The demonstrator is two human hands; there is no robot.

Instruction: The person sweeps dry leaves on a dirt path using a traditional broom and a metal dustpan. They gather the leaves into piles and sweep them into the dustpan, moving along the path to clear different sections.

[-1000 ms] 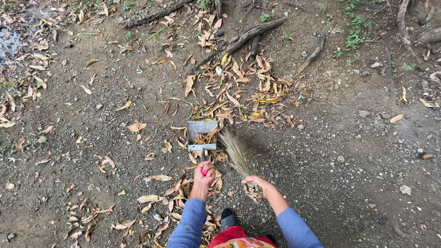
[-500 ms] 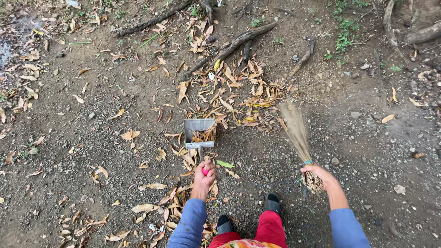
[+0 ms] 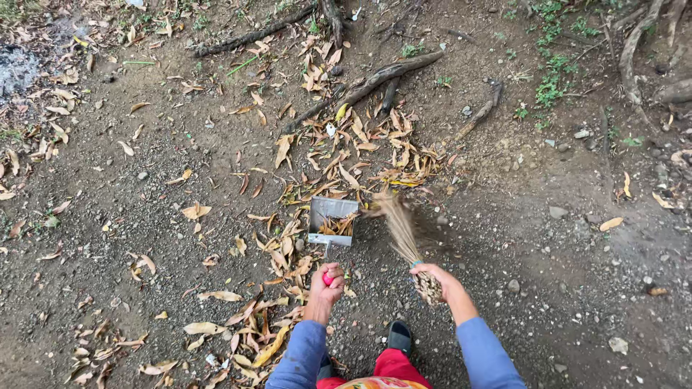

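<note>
Behind the metal dustpan, the left hand grips its red-tipped handle; the right hand clutches a straw broom just right of the pan. Dry leaves and roots lie beyond it.

We look down on bare dirt strewn with dry leaves. Our left hand grips the red-tipped handle of a metal dustpan holding a few leaves — our right hand clasps a straw hand broom, its bristles just beside the pan's right edge.
</note>
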